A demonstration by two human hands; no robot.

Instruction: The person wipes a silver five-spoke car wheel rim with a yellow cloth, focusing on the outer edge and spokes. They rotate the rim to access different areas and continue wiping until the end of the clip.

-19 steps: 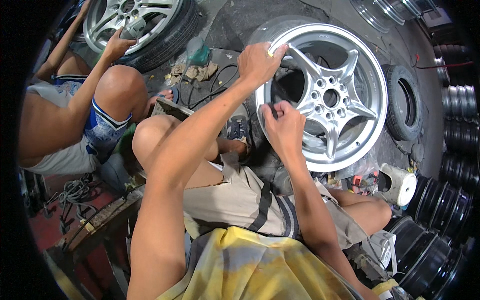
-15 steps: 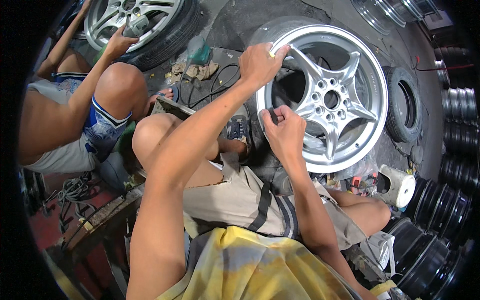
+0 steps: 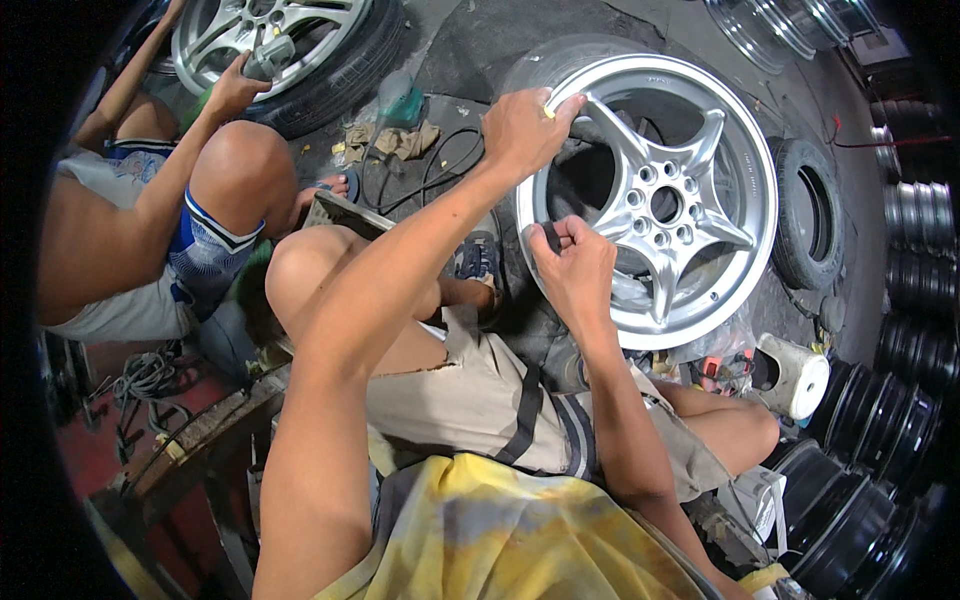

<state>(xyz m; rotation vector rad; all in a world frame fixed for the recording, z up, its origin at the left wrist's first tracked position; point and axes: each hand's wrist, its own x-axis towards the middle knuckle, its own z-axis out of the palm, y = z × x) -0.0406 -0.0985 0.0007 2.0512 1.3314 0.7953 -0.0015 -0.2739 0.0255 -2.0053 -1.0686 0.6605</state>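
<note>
two hands work on one silver five-spoke alloy wheel rim (image 3: 655, 195), which stands tilted on the dark concrete floor (image 3: 470, 40) just in front of the person's knees. the left hand (image 3: 522, 128) curls over the rim's upper left edge, its grip closed on the lip to steady it, with a small yellow bit showing at the fingertips. the right hand (image 3: 575, 265) is clenched in a fist low on the rim's left side, seemingly pinching a small dark piece against the metal; what it is cannot be told. to do this rubbing well, i judge the left hand should brace the wheel firmly, while the right works in short, even strokes along the curve.

the floor is grimy and crowded: a grey rag (image 3: 400, 140), black cable (image 3: 440, 165), a white plastic tub (image 3: 795, 375), stacked black rims (image 3: 860, 500) at right. to the left, another person's hand (image 3: 235, 88) presses a tool onto a second tyred silver wheel (image 3: 285, 40).
</note>
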